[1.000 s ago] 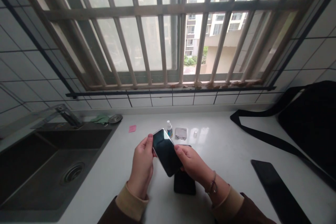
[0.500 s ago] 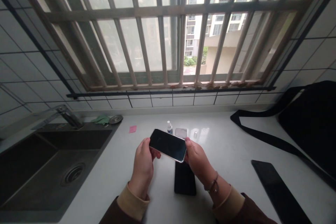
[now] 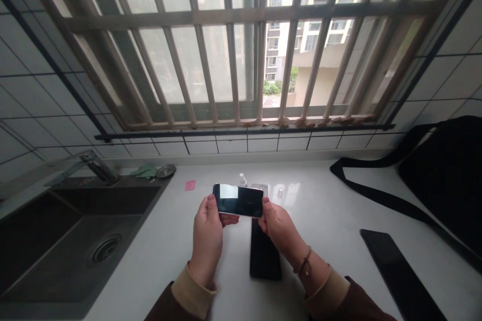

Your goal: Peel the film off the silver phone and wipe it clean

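Observation:
Both hands hold a smartphone (image 3: 241,201) sideways above the counter, its dark screen facing me with a bright reflection at the upper left. My left hand (image 3: 209,230) grips the left end, thumb on the front edge and fingers behind. My right hand (image 3: 277,220) pinches the right end, with a bracelet on that wrist. Beneath lies a flat black phone-like slab (image 3: 264,256) on the counter. Behind the phone, partly covered, stand a small white-capped bottle (image 3: 242,179) and a grey cloth-like square (image 3: 262,189). A small clear cap-like piece (image 3: 280,192) lies to their right.
A sink (image 3: 124,241) with a faucet (image 3: 98,166) is at the left, a green cloth (image 3: 145,171) and metal strainer (image 3: 166,171) behind it. A pink note (image 3: 190,185) lies on the white counter (image 3: 324,261). At right are a long black slab (image 3: 399,271) and a black strapped bag (image 3: 444,170).
The smartphone has turned from a slant to nearly level, and its screen has tilted so that a bright reflection shows. Both hands still grip its ends.

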Available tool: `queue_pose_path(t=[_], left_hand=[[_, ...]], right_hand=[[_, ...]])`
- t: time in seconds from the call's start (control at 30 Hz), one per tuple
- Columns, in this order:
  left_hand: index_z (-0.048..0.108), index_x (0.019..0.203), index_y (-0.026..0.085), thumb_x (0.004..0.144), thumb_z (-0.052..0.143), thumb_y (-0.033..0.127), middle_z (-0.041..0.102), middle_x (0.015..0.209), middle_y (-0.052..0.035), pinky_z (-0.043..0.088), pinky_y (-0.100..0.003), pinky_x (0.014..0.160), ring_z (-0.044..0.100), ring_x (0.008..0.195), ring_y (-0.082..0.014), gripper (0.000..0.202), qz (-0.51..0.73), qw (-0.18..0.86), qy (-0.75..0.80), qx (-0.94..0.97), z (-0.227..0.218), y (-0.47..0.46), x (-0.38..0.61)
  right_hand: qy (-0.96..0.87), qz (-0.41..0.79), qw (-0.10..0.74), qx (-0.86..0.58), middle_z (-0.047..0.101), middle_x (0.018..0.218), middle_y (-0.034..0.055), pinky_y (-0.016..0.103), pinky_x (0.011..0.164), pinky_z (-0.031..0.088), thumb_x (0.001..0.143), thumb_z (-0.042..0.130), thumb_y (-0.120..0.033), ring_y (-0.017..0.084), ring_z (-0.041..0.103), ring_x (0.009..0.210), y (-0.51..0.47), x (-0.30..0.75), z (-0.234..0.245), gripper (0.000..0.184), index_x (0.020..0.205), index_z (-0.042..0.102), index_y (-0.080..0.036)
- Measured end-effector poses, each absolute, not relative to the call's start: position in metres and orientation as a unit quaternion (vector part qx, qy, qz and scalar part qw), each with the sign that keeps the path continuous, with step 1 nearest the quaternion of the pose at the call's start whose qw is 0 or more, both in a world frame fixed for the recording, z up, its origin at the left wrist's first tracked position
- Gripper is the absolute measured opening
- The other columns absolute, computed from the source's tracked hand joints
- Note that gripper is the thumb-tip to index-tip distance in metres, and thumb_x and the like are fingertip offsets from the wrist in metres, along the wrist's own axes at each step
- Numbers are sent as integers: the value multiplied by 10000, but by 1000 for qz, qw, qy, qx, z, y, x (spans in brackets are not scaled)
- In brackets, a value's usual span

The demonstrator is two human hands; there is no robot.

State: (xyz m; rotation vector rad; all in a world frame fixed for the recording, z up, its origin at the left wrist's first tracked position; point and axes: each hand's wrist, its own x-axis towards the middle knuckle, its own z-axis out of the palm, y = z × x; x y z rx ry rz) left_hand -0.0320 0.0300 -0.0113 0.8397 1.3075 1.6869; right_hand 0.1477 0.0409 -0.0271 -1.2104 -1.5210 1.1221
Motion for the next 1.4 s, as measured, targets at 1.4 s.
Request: queue_pose_path(t=[1.4], left_hand=[[436, 1459, 356, 884, 807, 315, 698, 1014, -2, 656, -434, 857, 762, 827, -190, 686, 670, 518, 469, 251, 1, 29, -33]], right_hand=[[-854, 82, 268, -438, 780, 933, 18, 312, 703, 486, 1012, 703, -377, 236, 725, 837, 31, 143, -21, 192, 1167, 711, -265]])
